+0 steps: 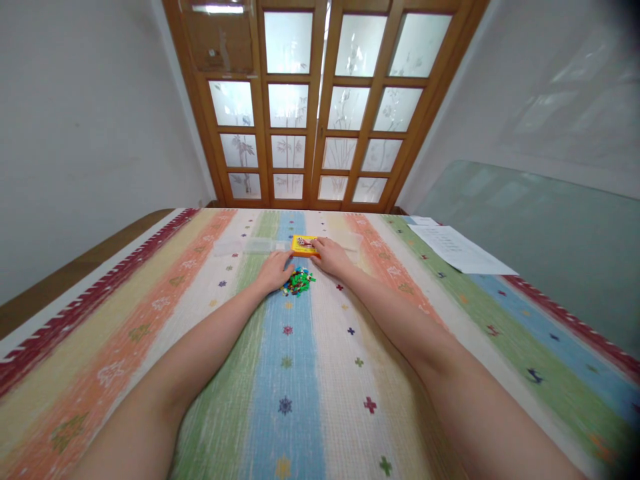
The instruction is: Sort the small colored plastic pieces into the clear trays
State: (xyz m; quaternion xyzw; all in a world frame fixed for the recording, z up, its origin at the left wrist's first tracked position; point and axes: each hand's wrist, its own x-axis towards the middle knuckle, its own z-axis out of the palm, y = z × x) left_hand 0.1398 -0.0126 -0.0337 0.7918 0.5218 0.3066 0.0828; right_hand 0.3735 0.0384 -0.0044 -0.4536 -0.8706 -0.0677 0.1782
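A small yellow box (299, 252) with a printed picture on top lies on the striped tablecloth at the far middle. My right hand (332, 258) grips its right side, fingers over the top and thumb at the near edge. My left hand (275, 270) rests at the box's near left corner, fingertips touching or nearly touching it, with the thumb apart. Just in front of the box sits a pile of tiny plastic bricks (299, 283), mostly green with some blue, white, yellow and dark ones. The left thumb is beside this pile.
Clear plastic bags (234, 247) lie flat on the tablecloth (285, 427), to the left of the box and behind my right hand. White paper sheets (457, 248) lie at the right. A pale green panel (545, 240) stands beyond the right edge; wooden glazed doors (315, 107) are behind.
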